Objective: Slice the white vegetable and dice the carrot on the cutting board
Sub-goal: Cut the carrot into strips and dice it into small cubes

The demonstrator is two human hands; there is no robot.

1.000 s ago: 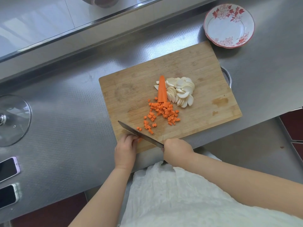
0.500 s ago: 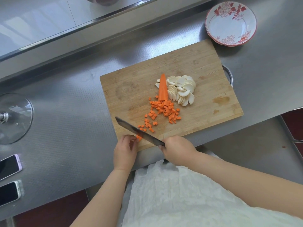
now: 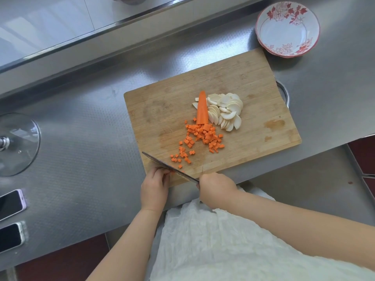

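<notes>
A wooden cutting board (image 3: 253,82) lies on the steel counter. In its middle lies a tapered carrot piece (image 3: 202,108), with a pile of white vegetable slices (image 3: 227,111) to its right. Small carrot cubes (image 3: 205,135) are scattered below it. My right hand (image 3: 216,188) grips the handle of a knife (image 3: 162,164), whose blade slants up and left over the board's near left corner. My left hand (image 3: 155,187) has curled fingertips against the blade, pinching a small carrot bit that is mostly hidden.
A red-flowered bowl (image 3: 284,51) stands past the board's far right corner. A glass lid (image 3: 18,145) lies at the left, with two phones (image 3: 10,203) (image 3: 10,237) below it. A raised steel ledge runs along the back. The counter's near edge is at my waist.
The knife blade shifted slightly up and down at the board's near left corner. Both hands stayed in place. The vegetable piles are unchanged.
</notes>
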